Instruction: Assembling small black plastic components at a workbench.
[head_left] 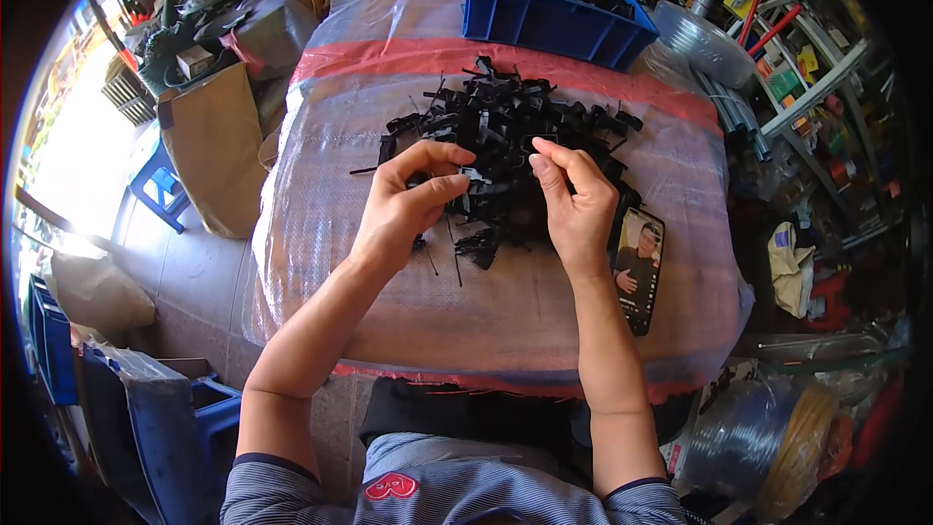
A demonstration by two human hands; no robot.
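Note:
Both hands are raised over a loose pile of small black plastic pieces (505,112), some with thin tails sticking out. My left hand (408,192) is at the pile's near left side, thumb and forefinger curled toward each other around a small black piece with a pale glint (474,175). At the right side of the heap, my right hand (580,202) is closed in a pinch. A thin dark bit shows at its fingertips, too small to name. Against the black heap, the outlines of whatever the fingers hold are hard to separate.
The pile lies on a surface covered with woven plastic sheeting (466,321) with red bands. A lit phone (638,272) lies right of my right wrist. Behind the pile stands a blue crate (554,27) of black pieces. A clear spool (705,44) and metal racks crowd the right; a blue stool (160,185) stands left.

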